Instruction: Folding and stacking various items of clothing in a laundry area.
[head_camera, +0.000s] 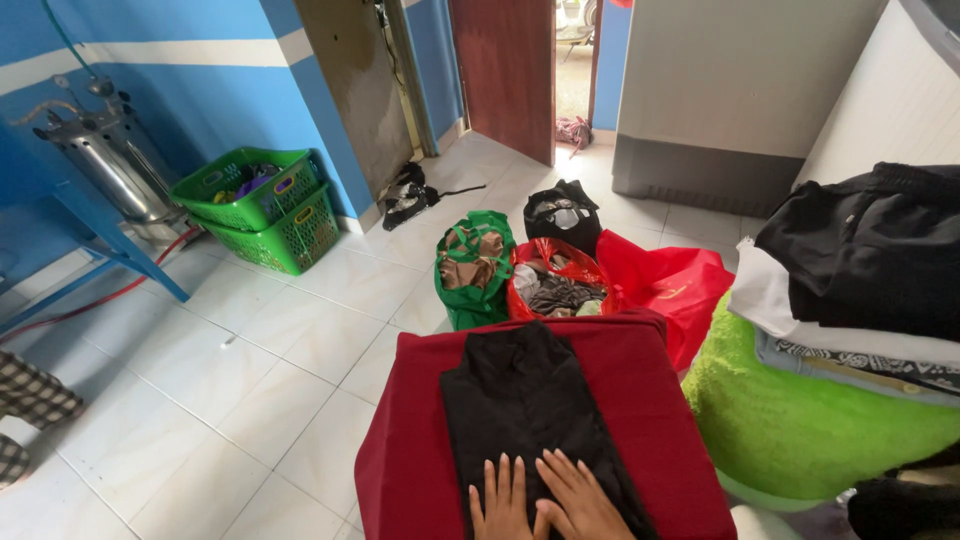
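Observation:
A black garment (525, 400) lies flat and lengthwise on a dark red cloth (640, 400) that covers a surface in front of me. My left hand (500, 502) and my right hand (577, 500) rest palm down, side by side, on the near end of the black garment, fingers spread. Neither hand grips anything. To the right a stack of folded clothes, black (870, 245) on top of white and patterned pieces, sits on a bright green fluffy cloth (790, 420).
Beyond the red cloth stand a green bag (475, 270), a red bag (560, 285) and a black bag (562, 215), all stuffed with clothes. Two stacked green baskets (265, 205) and a metal vessel on a blue stand (110, 160) are at the left wall. A doorway lies ahead.

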